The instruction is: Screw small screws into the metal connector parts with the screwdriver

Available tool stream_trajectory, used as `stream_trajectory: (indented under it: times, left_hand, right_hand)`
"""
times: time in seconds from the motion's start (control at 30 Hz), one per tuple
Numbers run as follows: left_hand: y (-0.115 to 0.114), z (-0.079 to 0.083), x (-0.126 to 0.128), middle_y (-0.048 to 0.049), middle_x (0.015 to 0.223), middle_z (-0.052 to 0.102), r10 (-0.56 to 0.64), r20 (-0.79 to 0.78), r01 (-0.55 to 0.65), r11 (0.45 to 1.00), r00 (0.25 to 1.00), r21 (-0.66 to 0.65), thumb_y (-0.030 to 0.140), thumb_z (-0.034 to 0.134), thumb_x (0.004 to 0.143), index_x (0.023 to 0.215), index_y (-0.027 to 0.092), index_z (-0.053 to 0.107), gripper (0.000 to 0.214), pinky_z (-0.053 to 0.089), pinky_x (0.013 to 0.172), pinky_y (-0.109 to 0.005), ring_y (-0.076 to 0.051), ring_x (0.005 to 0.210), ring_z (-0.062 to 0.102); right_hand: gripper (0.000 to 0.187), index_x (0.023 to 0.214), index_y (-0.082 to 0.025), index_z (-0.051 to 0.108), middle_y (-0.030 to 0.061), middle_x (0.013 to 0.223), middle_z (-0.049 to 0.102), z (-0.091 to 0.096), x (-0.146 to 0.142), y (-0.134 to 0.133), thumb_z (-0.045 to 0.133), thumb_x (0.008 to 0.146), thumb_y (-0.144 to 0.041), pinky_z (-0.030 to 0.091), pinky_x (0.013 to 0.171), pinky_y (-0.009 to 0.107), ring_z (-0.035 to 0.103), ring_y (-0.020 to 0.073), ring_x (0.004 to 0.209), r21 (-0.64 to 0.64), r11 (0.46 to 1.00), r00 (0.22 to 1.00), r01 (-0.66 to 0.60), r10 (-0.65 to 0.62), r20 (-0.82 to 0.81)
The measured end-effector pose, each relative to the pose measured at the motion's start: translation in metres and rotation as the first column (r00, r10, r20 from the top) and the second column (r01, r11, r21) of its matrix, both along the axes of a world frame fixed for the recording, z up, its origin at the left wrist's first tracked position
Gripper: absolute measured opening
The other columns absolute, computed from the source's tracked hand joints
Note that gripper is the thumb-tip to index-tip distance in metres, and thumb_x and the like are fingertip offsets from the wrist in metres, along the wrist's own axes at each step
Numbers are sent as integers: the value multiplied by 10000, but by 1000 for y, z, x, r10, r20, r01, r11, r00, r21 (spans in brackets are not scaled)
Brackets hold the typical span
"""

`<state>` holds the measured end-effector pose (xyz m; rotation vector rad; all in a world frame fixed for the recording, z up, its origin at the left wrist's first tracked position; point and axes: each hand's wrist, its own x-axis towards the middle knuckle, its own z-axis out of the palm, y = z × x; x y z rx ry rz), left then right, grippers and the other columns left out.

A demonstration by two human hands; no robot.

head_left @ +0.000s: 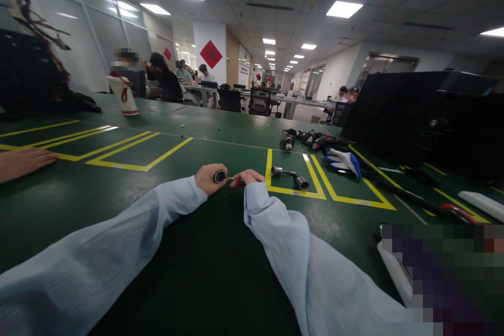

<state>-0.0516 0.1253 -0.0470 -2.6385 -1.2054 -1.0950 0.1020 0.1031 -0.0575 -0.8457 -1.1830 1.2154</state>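
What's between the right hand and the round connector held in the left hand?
Only a thin pin, pinched by the right hand, reaching toward the round connector that the left hand grips. Nothing else sits in that gap; whether its tip touches is unclear.

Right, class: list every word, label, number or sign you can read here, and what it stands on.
No text here can be read.
The red diamond sign on the white pillar: dark mark, too blurred.
The smaller red diamond: too small.
The white cup: red marking, no legible letters.
The round metal part in the left hand: no marking shows.
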Motion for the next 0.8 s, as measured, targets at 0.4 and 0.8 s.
stream_trajectory:
  times: [0.4,0.8]
  left_hand:
    - [-5,0,1,8,570,534,6,-32,-6,1000,999,0,205,488,673,617,172,496,65,391,510,-206,-111,529,498]
    - [-6,-1,3,11,564,543,10,5,-10,1000,1000,-13,208,504,655,602,169,506,66,389,498,-204,-105,514,487]
  right_hand:
    - [345,353,-151,512,27,307,531,17,1,22,419,667,-44,391,417,232,466,110,313,-413,896,981,-162,190,27]
    - [226,492,-165,596,-17,363,562,9,3,-13,512,693,-227,411,466,229,465,98,358,18,999,993,-48,49,-107]
